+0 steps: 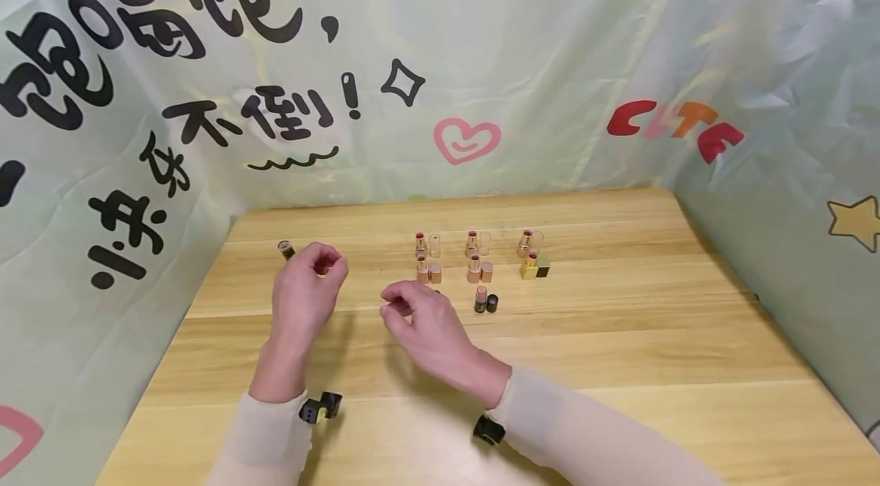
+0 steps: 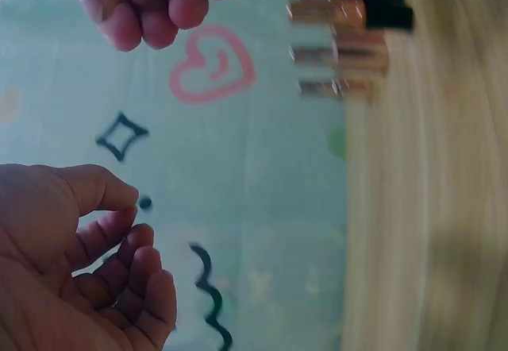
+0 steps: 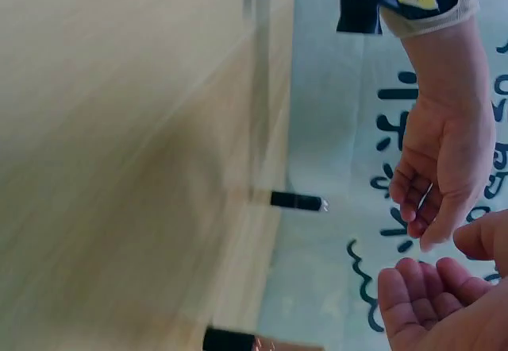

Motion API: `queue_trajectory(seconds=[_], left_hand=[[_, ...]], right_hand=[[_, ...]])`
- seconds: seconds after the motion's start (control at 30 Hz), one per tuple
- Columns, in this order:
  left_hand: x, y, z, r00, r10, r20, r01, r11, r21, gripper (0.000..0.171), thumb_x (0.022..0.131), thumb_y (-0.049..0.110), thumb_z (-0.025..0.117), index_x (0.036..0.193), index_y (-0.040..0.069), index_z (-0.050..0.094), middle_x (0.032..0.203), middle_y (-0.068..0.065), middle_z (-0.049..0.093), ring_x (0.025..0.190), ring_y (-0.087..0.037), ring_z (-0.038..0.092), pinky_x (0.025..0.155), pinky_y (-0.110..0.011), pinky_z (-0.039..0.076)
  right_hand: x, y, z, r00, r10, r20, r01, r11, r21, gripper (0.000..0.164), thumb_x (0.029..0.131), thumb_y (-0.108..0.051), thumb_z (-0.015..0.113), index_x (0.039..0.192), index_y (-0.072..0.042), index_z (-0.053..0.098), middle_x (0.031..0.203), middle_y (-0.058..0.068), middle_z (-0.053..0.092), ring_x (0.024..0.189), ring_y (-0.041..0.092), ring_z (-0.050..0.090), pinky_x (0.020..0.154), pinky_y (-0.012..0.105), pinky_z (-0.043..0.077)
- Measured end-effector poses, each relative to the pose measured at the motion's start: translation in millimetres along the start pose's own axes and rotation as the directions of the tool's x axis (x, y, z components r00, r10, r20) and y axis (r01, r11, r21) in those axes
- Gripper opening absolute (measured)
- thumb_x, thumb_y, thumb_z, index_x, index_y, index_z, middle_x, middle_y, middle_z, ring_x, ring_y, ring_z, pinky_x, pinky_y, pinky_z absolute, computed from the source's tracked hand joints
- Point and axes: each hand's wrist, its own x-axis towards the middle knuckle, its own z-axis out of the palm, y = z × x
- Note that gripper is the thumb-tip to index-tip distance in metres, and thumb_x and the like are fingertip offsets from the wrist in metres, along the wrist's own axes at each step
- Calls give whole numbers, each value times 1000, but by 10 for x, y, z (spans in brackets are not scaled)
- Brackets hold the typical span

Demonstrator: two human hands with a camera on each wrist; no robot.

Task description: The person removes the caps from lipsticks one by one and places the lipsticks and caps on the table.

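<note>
My left hand (image 1: 307, 289) is raised over the left part of the table, fingers loosely curled, thumb close to the forefinger, nothing held. Just beyond it stands a dark lipstick tube (image 1: 285, 248), partly covered by the hand in the head view; the right wrist view shows this black tube (image 3: 297, 201) too. Facing it, my right hand (image 1: 428, 325) hovers with bent fingers and an empty palm (image 3: 444, 319). Behind the right hand, a black-based lipstick (image 3: 230, 340) is mostly hidden from the head view. Nearby stands an uncapped pink lipstick (image 1: 480, 300) beside its black cap (image 1: 492, 303).
Farther back, uncapped lipsticks stand in rows with their caps beside them: a red one (image 1: 421, 244) with a clear cap (image 1: 435, 245), a rose-gold one (image 1: 474, 270), and a gold one (image 1: 530, 267) beside a dark square cap (image 1: 542, 267). Printed cloth (image 1: 550, 50) surrounds the wooden table (image 1: 619, 318).
</note>
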Motion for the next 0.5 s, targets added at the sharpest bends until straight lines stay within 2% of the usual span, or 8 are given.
queue_trajectory(seconds=[0.17,0.3,0.5], left_hand=[[143,-245,-16,998,-8,-58,9,1000,12,16,92,25,61,97,11,67,97,-10,62,91,-27,55,79,-38,42],[272,-427,-9,995,-7,-104,11,999,35,18,91,19,60,102,7,67,94,-13,58,95,-32,50,83,-42,38],[421,-634,23,990,-39,-132,48,996,69,26,89,16,59,113,9,64,121,-20,52,114,-42,39,89,-50,36]], right_hand=[[84,-19,173,988,90,122,-93,996,18,33,96,-29,58,125,-13,60,112,-1,66,99,11,64,83,23,52],[129,13,295,975,145,167,-147,989,3,43,95,-34,58,132,-13,57,119,1,65,107,17,62,89,28,51],[171,58,427,964,179,195,-178,984,-25,48,94,-35,59,135,-11,54,122,4,65,111,18,61,93,32,50]])
